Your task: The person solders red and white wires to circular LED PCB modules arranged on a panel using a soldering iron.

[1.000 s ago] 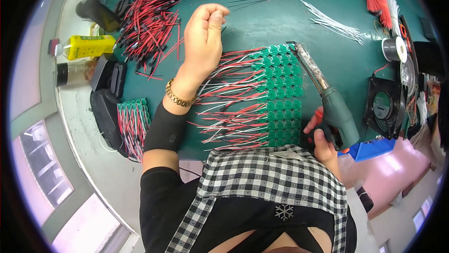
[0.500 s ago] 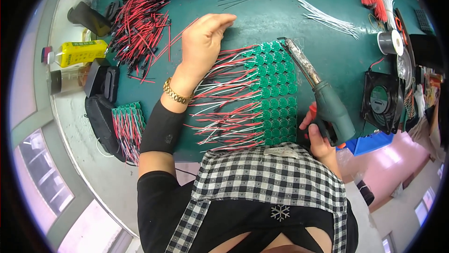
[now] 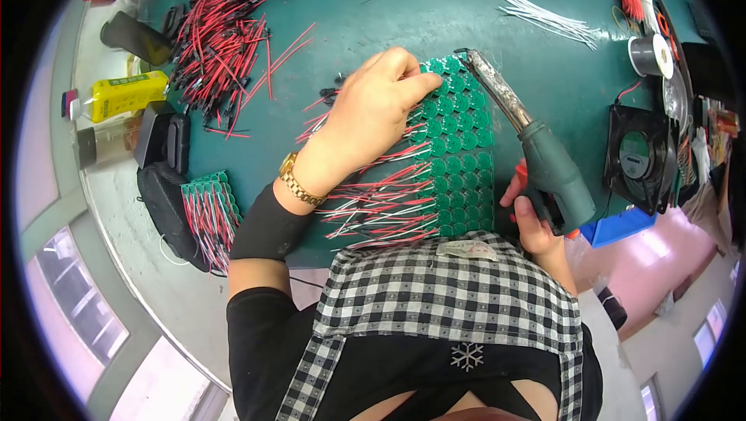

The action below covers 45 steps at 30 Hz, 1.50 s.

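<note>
A panel of round green circuit boards lies in front of me, with red, white and black wires fanning out from its left side. My left hand is over the panel's upper left, thumb and fingers pinched together at the edge of the boards. What they pinch is hidden; dark connector ends with red wire show beside the hand's left edge. My right hand grips a green soldering gun by its handle. Its dark tip reaches the panel's top right corner.
Red-and-black leads with connectors are heaped at the upper left. White wires, a solder spool and a black fan are to the right. A smaller wired panel and a yellow bottle are at left.
My left hand has moved right and slightly down, from left of the panel onto its upper left edge, its fingers now pinched. My right hand and the soldering gun stay nearly in place.
</note>
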### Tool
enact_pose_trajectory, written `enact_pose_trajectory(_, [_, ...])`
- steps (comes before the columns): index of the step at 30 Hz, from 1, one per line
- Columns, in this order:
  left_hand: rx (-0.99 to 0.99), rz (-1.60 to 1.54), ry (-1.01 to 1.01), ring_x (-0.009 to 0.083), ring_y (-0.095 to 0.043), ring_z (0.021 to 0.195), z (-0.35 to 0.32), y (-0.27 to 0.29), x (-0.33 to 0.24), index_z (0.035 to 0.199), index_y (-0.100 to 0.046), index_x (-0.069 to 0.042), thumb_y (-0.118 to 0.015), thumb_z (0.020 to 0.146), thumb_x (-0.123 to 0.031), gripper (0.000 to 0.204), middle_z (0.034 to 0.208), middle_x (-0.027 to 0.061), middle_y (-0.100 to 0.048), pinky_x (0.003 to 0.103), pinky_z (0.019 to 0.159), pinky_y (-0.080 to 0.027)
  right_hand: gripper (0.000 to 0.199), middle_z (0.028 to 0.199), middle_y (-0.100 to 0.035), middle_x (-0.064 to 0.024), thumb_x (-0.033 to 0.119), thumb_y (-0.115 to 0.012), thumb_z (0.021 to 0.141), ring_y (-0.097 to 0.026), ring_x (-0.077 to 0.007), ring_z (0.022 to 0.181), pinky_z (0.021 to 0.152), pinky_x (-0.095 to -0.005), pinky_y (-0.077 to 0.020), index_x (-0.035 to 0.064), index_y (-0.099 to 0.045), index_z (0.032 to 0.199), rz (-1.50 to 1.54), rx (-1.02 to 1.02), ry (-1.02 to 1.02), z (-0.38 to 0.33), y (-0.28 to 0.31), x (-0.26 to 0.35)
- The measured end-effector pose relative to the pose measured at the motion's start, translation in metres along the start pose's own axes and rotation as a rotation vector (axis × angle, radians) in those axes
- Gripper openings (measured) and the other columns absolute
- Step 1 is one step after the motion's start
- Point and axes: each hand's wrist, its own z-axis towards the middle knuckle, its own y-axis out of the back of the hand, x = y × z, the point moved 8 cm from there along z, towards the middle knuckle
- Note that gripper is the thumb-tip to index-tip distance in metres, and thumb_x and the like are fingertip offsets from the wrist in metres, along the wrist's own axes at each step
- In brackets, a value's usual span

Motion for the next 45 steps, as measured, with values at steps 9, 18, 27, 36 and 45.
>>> enact_pose_trajectory(9, [-0.101, 0.004, 0.11, 0.0219, -0.058, 0.07, -0.002, 0.008, 0.013, 0.089, -0.066, -0.007, -0.067, 0.074, 0.003, 0.018, 0.078, 0.0041, -0.057, 0.031, 0.063, -0.048, 0.053, 0.091, -0.056, -0.0121, 0.019, -0.059, 0.082, -0.055, -0.018, 0.073, 0.064, -0.0304, -0.0467, -0.0037, -0.043, 0.128, 0.015, 0.072, -0.076, -0.006, -0.009, 0.004])
enact_pose_trajectory(18, [-0.153, 0.119, 0.022, 0.0191, -0.056, 0.069, -0.003, 0.012, 0.003, 0.081, -0.062, -0.01, -0.066, 0.069, 0.0, 0.016, 0.075, 0.0021, -0.053, 0.033, 0.066, -0.042, 0.057, 0.087, -0.056, -0.0104, 0.022, -0.059, 0.081, -0.055, -0.0174, 0.073, 0.065, -0.0301, -0.0467, -0.0027, -0.039, 0.129, 0.027, 0.053, -0.182, -0.011, -0.008, 0.003])
enact_pose_trajectory(27, [-0.167, 0.208, 0.019, 0.0183, -0.057, 0.068, -0.003, 0.009, 0.001, 0.073, -0.06, -0.011, -0.068, 0.068, -0.003, 0.013, 0.07, -0.0015, -0.053, 0.049, 0.086, -0.042, 0.057, 0.086, -0.055, -0.0109, 0.026, -0.062, 0.081, -0.055, -0.0183, 0.073, 0.065, -0.0303, -0.0459, -0.0023, -0.043, 0.127, 0.002, 0.086, -0.189, -0.015, -0.009, 0.004])
enact_pose_trajectory(36, [-0.148, 0.09, 0.133, 0.0109, -0.058, 0.064, -0.002, 0.011, 0.009, 0.092, -0.063, -0.009, -0.069, 0.07, -0.001, 0.024, 0.073, -0.003, -0.061, 0.037, 0.087, -0.044, 0.057, 0.088, -0.055, -0.0104, 0.026, -0.064, 0.081, -0.054, -0.0183, 0.075, 0.065, -0.0301, -0.0462, -0.0019, -0.043, 0.127, 0.016, 0.04, -0.227, -0.019, -0.006, 0.0])
enact_pose_trajectory(45, [-0.095, -0.115, 0.233, 0.0131, -0.059, 0.063, 0.005, 0.001, 0.029, 0.129, -0.048, -0.017, -0.065, 0.072, -0.003, 0.062, 0.068, -0.0057, -0.059, 0.051, 0.094, -0.039, 0.054, 0.087, -0.054, -0.0095, 0.024, -0.063, 0.081, -0.054, -0.0176, 0.076, 0.066, -0.03, -0.0461, 0.0004, -0.044, 0.126, 0.052, 0.076, -0.215, -0.017, -0.01, 0.006])
